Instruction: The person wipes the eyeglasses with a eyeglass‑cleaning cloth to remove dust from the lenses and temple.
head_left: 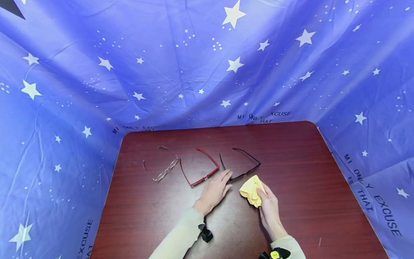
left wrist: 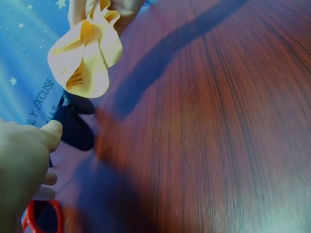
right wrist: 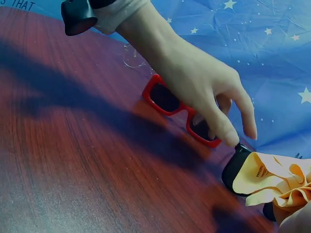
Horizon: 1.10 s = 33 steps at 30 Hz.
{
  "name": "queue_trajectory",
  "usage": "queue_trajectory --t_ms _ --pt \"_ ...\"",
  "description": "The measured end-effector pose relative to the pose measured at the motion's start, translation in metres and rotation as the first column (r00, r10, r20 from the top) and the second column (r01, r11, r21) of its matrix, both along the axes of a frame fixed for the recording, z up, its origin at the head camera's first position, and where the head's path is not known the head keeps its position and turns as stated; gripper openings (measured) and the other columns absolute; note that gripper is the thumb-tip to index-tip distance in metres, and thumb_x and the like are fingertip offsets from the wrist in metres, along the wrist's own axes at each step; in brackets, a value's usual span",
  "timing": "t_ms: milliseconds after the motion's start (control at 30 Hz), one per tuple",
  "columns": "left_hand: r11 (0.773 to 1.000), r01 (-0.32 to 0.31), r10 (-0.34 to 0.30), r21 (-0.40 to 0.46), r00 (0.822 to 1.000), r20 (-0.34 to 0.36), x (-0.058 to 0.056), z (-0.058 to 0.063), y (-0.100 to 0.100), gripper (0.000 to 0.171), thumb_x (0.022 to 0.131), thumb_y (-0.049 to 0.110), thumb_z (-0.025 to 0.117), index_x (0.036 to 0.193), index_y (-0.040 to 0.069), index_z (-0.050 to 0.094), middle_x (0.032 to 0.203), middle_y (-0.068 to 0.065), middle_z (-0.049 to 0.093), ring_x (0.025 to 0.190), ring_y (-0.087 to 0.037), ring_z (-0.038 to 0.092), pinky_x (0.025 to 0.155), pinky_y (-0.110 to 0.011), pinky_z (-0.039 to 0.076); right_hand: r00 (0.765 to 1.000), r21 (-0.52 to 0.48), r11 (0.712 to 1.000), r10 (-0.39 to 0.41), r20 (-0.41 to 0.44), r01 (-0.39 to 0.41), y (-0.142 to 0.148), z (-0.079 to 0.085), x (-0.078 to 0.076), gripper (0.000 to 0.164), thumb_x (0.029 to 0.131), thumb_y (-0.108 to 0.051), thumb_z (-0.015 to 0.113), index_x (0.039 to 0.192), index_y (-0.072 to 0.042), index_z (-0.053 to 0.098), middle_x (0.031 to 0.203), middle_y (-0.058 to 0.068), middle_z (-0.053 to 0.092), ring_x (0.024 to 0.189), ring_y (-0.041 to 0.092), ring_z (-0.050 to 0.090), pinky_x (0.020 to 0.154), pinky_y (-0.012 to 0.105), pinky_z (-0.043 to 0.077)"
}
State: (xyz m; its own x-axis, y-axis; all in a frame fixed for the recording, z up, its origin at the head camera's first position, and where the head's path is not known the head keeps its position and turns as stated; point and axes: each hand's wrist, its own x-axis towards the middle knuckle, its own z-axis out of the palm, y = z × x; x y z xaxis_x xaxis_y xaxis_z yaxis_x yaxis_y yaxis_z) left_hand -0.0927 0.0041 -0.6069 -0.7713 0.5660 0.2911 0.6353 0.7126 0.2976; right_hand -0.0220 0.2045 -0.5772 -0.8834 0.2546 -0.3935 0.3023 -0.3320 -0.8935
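Nearest are the pale cloth sleeves (head_left: 179, 235), over a table (head_left: 317, 194) of dark red colour with smooth, striped wood grain. The right hand (head_left: 271, 207) pinches a soft yellow cloth (head_left: 250, 190), gathered in loose folds, between its thumb and fingers. The left hand (head_left: 213, 190) reaches forward, its thumb and index finger apart, close to one corner of the black glasses (left wrist: 75, 130); whether they touch it, I cannot tell. These glasses have dark lenses and lie just beyond the cloth, arms unfolded. To the left lie the red glasses (right wrist: 183, 108), thick-framed with dark lenses, then thin transparent glasses (head_left: 166, 169). Farthest hangs a creased blue curtain (head_left: 181, 68) with white stars.
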Motion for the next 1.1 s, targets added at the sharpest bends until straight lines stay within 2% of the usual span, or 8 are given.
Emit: queue_trajectory --t_ms 133,333,567,767,867,967,1033,1100 --pt "1.0 -0.003 0.003 -0.02 1.0 0.01 -0.002 -0.004 0.01 0.033 0.101 0.025 0.066 0.13 0.008 0.066 0.133 -0.006 0.064 0.118 -0.02 0.066 0.096 -0.033 0.056 1.0 -0.004 1.0 -0.014 -0.022 0.014 0.004 -0.001 0.001 0.051 0.11 -0.006 0.041 0.157 0.009 0.028 0.107 -0.018 0.068 0.097 -0.003 0.064 0.08 0.015 0.054" --pt "1.0 -0.023 0.022 -0.011 0.997 -0.068 -0.004 -0.006 0.019 0.014 0.1 0.026 0.067 0.102 0.012 0.068 0.104 0.0 0.064 0.096 -0.015 0.066 0.079 -0.028 0.057 0.999 -0.012 0.999 -0.03 -0.044 0.03 0.006 -0.002 0.002 0.051 0.109 -0.006 0.042 0.155 0.011 0.029 0.111 -0.017 0.067 0.099 -0.003 0.064 0.081 0.015 0.054" --pt "0.998 0.024 -0.031 -0.06 0.993 -0.113 -0.004 -0.002 0.026 0.014 0.1 0.025 0.067 0.096 0.012 0.066 0.095 0.0 0.062 0.09 -0.014 0.066 0.079 -0.026 0.056 0.998 -0.02 0.999 -0.033 -0.059 0.032 0.007 0.001 0.0 0.051 0.11 -0.008 0.042 0.155 0.011 0.029 0.112 -0.019 0.067 0.103 -0.003 0.063 0.084 0.016 0.054" --pt "0.995 0.05 -0.061 -0.086 0.99 -0.128 -0.001 0.002 0.027 0.014 0.099 0.024 0.069 0.093 0.013 0.066 0.092 0.001 0.062 0.087 -0.013 0.065 0.079 -0.024 0.055 0.987 0.008 0.996 -0.085 -0.136 0.087 0.004 0.008 -0.008 0.047 0.109 -0.004 0.045 0.153 0.008 0.037 0.118 -0.015 0.067 0.101 0.0 0.064 0.08 0.016 0.055" --pt "0.998 0.053 -0.056 -0.03 0.992 -0.112 0.002 0.007 0.027 0.013 0.1 0.023 0.069 0.093 0.013 0.066 0.09 0.001 0.061 0.085 -0.013 0.065 0.078 -0.025 0.055 0.98 0.074 0.989 -0.114 -0.164 0.128 0.003 0.011 -0.011 0.044 0.107 -0.002 0.047 0.151 0.004 0.045 0.119 -0.012 0.067 0.096 0.002 0.064 0.074 0.016 0.054" --pt "0.996 0.035 -0.031 0.083 0.998 -0.056 0.005 0.013 0.025 0.011 0.1 0.023 0.068 0.095 0.013 0.066 0.091 0.002 0.062 0.085 -0.013 0.066 0.077 -0.024 0.055 0.976 0.2 0.967 -0.122 -0.181 0.158 0.001 0.014 -0.014 0.04 0.106 -0.004 0.051 0.146 -0.003 0.054 0.111 -0.009 0.068 0.082 0.004 0.063 0.063 0.017 0.053" --pt "0.985 0.019 -0.017 0.172 1.0 -0.013 0.007 0.018 0.024 0.01 0.1 0.022 0.069 0.097 0.013 0.068 0.093 0.002 0.064 0.085 -0.013 0.067 0.076 -0.024 0.055 0.97 0.31 0.935 -0.107 -0.217 0.173 -0.002 0.016 -0.015 0.037 0.106 -0.005 0.054 0.142 -0.007 0.06 0.106 -0.008 0.067 0.076 0.003 0.061 0.06 0.016 0.051" --pt "0.965 -0.004 -0.004 0.261 0.999 0.033 0.01 0.025 0.022 0.008 0.099 0.021 0.07 0.098 0.013 0.07 0.094 0.003 0.067 0.084 -0.01 0.067 0.075 -0.022 0.054 0.953 0.425 0.884 -0.068 -0.295 0.195 -0.006 0.019 -0.017 0.035 0.104 -0.002 0.056 0.138 -0.007 0.064 0.106 -0.003 0.068 0.077 0.002 0.06 0.062 0.014 0.05"
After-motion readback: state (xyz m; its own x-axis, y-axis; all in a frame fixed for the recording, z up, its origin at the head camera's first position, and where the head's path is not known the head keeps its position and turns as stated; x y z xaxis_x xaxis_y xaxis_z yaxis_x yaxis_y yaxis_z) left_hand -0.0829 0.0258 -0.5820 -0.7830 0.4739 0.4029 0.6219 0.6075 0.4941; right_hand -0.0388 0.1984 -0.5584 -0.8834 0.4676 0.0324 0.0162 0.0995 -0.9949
